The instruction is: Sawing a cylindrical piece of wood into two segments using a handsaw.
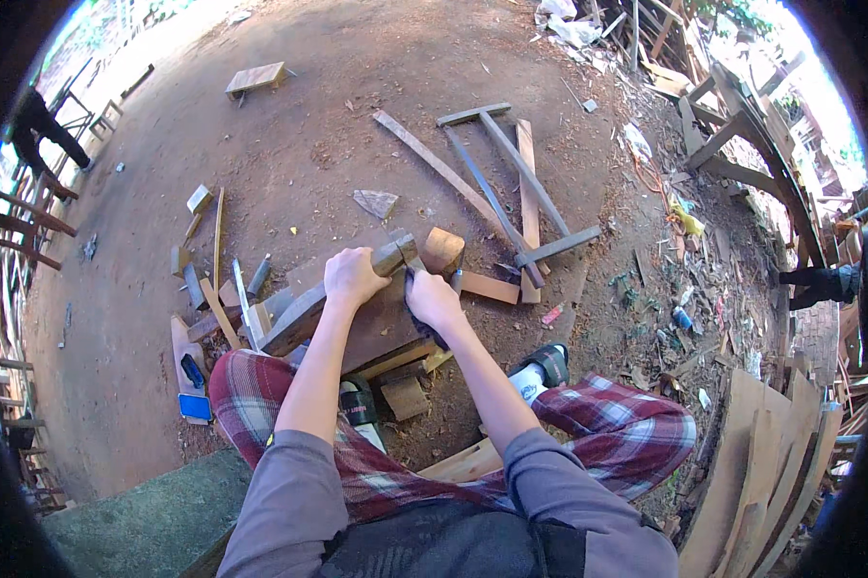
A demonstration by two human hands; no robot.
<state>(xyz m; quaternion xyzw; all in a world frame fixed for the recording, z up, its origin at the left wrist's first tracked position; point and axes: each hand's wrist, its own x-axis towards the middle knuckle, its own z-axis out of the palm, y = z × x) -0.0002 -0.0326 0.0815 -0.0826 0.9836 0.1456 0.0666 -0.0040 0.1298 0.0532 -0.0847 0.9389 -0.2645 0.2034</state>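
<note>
A weathered board (295, 319) lies on a wooden work block (388, 329) between my legs. My left hand (353, 277) is closed on the board's upper edge. My right hand (433, 302) is closed round a tool (411, 254) whose flat blade meets the board near its far end; its handle is mostly hidden by my fingers. A cylindrical wooden mallet head (442, 249) lies just beyond my right hand. Offcuts (221, 317) and some metal tools (259, 277) lie to the left of the board.
A wooden frame (556, 249) and long planks (418, 159) lie ahead on the dirt. A blue phone (195, 407) is at left. Stacked boards (742, 448) stand at right, near debris. Two people's legs (58, 141) (814, 286) show at the edges, beside chairs (25, 226) and lumber.
</note>
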